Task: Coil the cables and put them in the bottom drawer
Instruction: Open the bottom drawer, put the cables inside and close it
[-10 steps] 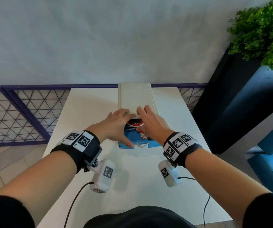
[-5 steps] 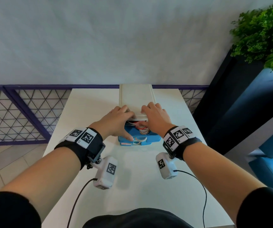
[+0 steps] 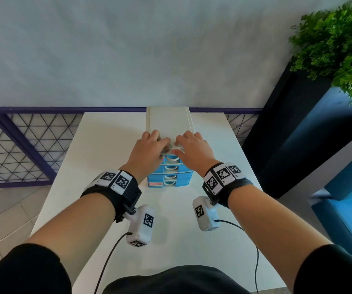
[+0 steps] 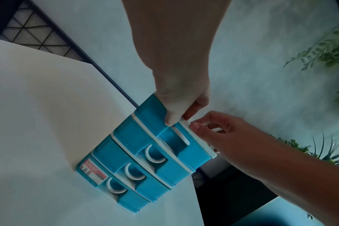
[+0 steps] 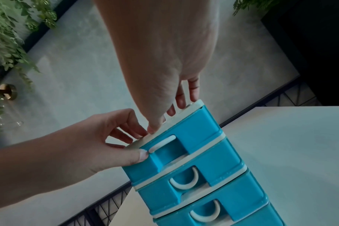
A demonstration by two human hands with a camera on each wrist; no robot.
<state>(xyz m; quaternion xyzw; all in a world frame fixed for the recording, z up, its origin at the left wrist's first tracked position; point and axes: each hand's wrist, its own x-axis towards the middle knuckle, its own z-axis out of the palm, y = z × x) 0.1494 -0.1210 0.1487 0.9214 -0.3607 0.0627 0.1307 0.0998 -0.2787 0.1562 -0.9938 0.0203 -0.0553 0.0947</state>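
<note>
A small blue drawer unit with a white top stands mid-table, several drawers stacked. Its bottom drawer is pushed in flush with the others, as the left wrist view also shows. No cable is in sight. My left hand holds the top's front left edge, thumb on the top drawer's front and fingers curled on the lid. At the front right edge my right hand holds the lid too, thumb against its rim and fingers lying on top.
The white table is narrow, with a purple mesh railing behind and to its left. To the right stand a dark planter with a green plant and a blue seat. Wrist-camera wires hang over the near edge.
The bottom drawer, open with red and white coiled cables inside, has slid shut. Both hands have risen from it to the unit's top front edge.
</note>
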